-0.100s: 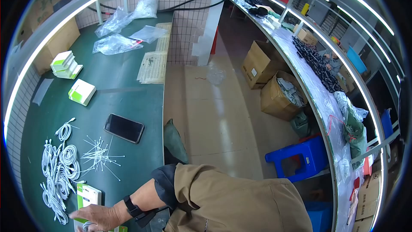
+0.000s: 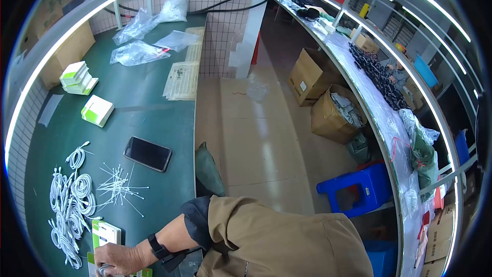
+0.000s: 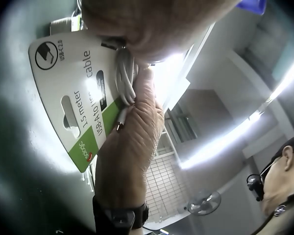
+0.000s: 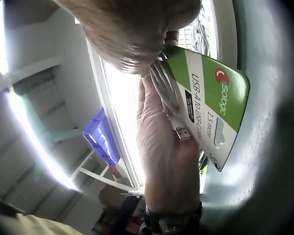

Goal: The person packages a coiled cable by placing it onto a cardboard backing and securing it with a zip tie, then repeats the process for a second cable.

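Coiled white cable (image 3: 125, 84) pinched by left hand (image 4: 166, 159) and right hand (image 2: 119, 259); within grip, green-and-white printed card (image 3: 63, 81); apparently mid-packing, next needing snug alignment.

"Sologic", "USB-A to USB-C cable", "1.5 meter" on card (image 4: 210, 93)

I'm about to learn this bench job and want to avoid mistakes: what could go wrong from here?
The cable could spring out of its loops if the left hand and right hand ease off; its USB-A plug sticks out free. The card might bend or crease if they press the coil hard against it. The coiled cables on the table lie bunched together, so lifting one may snag others.
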Tool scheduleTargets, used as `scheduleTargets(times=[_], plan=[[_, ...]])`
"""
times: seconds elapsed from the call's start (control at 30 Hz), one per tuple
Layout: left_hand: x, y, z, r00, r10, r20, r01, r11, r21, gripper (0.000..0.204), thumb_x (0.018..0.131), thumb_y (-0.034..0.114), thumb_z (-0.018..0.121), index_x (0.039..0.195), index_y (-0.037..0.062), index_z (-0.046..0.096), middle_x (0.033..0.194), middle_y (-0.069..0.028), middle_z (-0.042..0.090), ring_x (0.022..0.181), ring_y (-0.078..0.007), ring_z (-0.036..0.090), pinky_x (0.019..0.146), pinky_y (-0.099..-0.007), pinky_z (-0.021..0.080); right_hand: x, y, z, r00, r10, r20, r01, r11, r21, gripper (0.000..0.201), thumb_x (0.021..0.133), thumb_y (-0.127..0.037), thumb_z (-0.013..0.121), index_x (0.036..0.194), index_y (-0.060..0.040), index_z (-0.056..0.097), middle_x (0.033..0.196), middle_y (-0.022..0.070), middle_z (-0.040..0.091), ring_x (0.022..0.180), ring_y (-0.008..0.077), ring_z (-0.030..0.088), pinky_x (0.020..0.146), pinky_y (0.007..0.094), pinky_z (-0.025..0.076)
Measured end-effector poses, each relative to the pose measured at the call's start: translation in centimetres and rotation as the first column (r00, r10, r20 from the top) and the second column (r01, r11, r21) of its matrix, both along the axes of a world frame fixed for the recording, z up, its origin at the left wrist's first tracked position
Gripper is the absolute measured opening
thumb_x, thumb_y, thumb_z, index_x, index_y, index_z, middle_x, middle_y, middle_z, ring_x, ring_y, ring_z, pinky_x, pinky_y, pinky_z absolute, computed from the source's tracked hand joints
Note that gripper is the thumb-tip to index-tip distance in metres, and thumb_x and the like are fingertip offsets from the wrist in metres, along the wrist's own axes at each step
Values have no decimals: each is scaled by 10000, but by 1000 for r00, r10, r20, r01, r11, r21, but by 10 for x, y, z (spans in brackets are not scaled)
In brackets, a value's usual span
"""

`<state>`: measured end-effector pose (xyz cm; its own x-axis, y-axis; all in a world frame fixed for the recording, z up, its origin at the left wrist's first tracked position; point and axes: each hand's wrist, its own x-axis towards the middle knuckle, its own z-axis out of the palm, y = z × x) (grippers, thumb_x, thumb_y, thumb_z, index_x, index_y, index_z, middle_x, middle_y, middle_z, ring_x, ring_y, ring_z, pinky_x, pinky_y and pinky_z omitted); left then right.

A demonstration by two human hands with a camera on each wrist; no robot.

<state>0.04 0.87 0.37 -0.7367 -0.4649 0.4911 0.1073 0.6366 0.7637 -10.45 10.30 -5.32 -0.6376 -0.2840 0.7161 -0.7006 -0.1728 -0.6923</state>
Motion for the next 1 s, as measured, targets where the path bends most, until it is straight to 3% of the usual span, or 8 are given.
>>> scheduleTargets(times=[0.27, 0.4, 0.5, 0.53, 0.57, 0.7, 0.83, 1.0], plan=[[-4, 16, 6, 999, 39, -15, -39, 999, 18, 349, 1023, 295, 730, 1067, -46, 788, 1057, -188, 791, 942, -319, 730, 863, -406, 570, 8, 9, 22, 979, 98, 179, -78, 990, -120, 80, 755, -26, 715, 782, 48, 699, 862, 194, 665, 826, 325, 671, 769, 390, 541], [-48, 59, 5, 986, -162, -31, 165, 970, 176, 310, 1039, 228, 707, 1102, -70, 764, 1097, -196, 763, 979, -303, 710, 891, -423, 564, 3, 34, 31, 945, 208, 251, -214, 977, -1, 233, 878, -145, 719, 1080, -33, 683, 1065, 193, 678, 1023, 340, 654, 944, 434, 487], [-76, 109, 3, 937, -342, -73, 349, 902, 255, 409, 1037, 191, 683, 1383, -22, 632, 1333, -237, 663, 1153, -343, 651, 1054, -428, 506, 0, 16, 9, 965, 167, 204, -189, 978, 93, 297, 973, -236, 683, 1214, -64, 659, 1162, 185, 683, 1127, 359, 644, 1011, 469, 474], [-64, 89, -1, 945, -307, -111, 325, 911, 255, 408, 1019, 159, 682, 1388, -6, 624, 1347, -222, 649, 1178, -340, 646, 1064, -423, 510, 7, 25, 22, 995, 15, 98, -10, 999, -44, 322, 904, -208, 705, 1150, -6, 658, 984, 246, 712, 928, 421, 699, 850, 452, 551], [-47, 61, -3, 955, -257, -147, 287, 927, 242, 414, 1001, 126, 682, 1393, 11, 617, 1360, -207, 636, 1202, -337, 641, 1073, -418, 514, 4, 28, 21, 968, 67, 242, -63, 998, -21, 328, 912, -195, 703, 1176, -13, 630, 1011, 254, 712, 950, 405, 706, 851, 456, 548], [7, 11, 15, 981, -32, -190, 32, 999, -3, 439, 886, -28, 712, 1318, 45, 672, 1359, -162, 617, 1260, -310, 600, 1040, -397, 518, -17, 48, 38, 964, 23, 267, -38, 998, 54, 231, 951, -177, 730, 1127, -30, 704, 980, 166, 733, 899, 287, 702, 830, 404, 547], [29, 8, 28, 985, -157, -65, 113, 891, -439, 368, 766, -28, 815, 1120, 47, 752, 1195, -122, 686, 1173, -313, 618, 958, -401, 524, -10, 57, 49, 886, 102, 453, -107, 994, -15, 189, 945, -131, 774, 1084, -7, 741, 929, 104, 744, 788, 141, 672, 698, 306, 546], [28, 14, 30, 963, -268, 25, 241, 816, -526, 373, 704, -13, 871, 1056, 59, 770, 1066, -81, 726, 1107, -306, 642, 927, -404, 534, -5, 56, 51, 866, 159, 473, -193, 981, 24, 205, 976, -140, 772, 1110, 11, 737, 895, 49, 730, 748, 63, 628, 635, 232, 510]])
